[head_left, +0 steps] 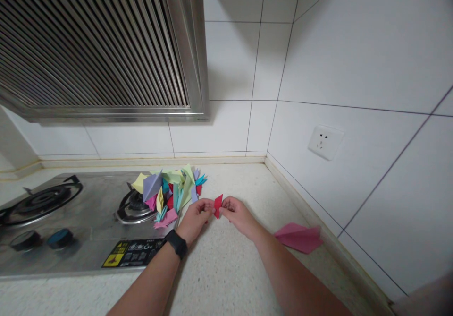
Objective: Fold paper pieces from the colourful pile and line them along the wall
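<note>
Between my two hands is a small red folded paper (pixel 218 206), held up just above the countertop. My left hand (pixel 197 217), with a dark watch (pixel 176 243) on its wrist, pinches the paper's left side. On the right side, the thumb and fingers of my right hand (pixel 236 213) pinch it too. Just left of my left hand lies a pile of colourful folded papers (pixel 184 188), partly on the stove and partly on the counter. To the right of my right forearm rests a larger pink folded paper (pixel 300 237).
A steel gas stove (pixel 95 231) with two burners and knobs (pixel 60 238) takes up the left. Above it hangs a slatted range hood (pixel 207 70). White tiled walls meet in a corner behind the speckled countertop (pixel 219 278). A socket (pixel 325 142) sits on the right wall.
</note>
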Available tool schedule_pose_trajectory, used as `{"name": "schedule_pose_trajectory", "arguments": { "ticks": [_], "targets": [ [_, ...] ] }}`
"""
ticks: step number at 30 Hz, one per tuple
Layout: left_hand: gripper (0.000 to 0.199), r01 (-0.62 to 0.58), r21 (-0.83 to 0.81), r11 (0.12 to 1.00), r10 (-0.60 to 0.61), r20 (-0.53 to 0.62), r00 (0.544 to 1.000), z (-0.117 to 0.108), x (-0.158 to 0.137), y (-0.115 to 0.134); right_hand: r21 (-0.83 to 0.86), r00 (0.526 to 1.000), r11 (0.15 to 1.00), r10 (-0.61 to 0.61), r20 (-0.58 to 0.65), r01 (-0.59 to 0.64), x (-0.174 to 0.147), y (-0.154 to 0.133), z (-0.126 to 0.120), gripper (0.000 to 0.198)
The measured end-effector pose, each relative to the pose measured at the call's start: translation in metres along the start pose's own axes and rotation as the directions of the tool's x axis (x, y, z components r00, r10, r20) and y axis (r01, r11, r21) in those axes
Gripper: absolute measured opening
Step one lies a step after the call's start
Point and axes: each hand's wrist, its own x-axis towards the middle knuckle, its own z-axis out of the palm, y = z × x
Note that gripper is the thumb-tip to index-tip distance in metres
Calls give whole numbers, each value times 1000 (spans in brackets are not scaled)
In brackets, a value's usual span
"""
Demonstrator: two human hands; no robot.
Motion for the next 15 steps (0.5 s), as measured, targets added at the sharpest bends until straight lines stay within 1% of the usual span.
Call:
{"name": "schedule_pose_trajectory", "arguments": {
  "ticks": [5,9,11,15],
  "targets": [
    [31,-28,41,999,28,19,999,-2,0,-2,1,1000,1000,-26,-17,26,0,1,0,19],
    [26,-83,97,992,81,22,996,-1,-1,0,-26,1000,999,-26,-11,26,1,7,1,16],
    [24,-105,127,986,103,22,994,-1,-2,1,-44,999,999,-29,-38,28,1,9,1,16],
    [26,-90,127,988,87,31,996,0,-2,5,-63,995,997,-39,-91,33,1,9,0,16]
  ]
}}
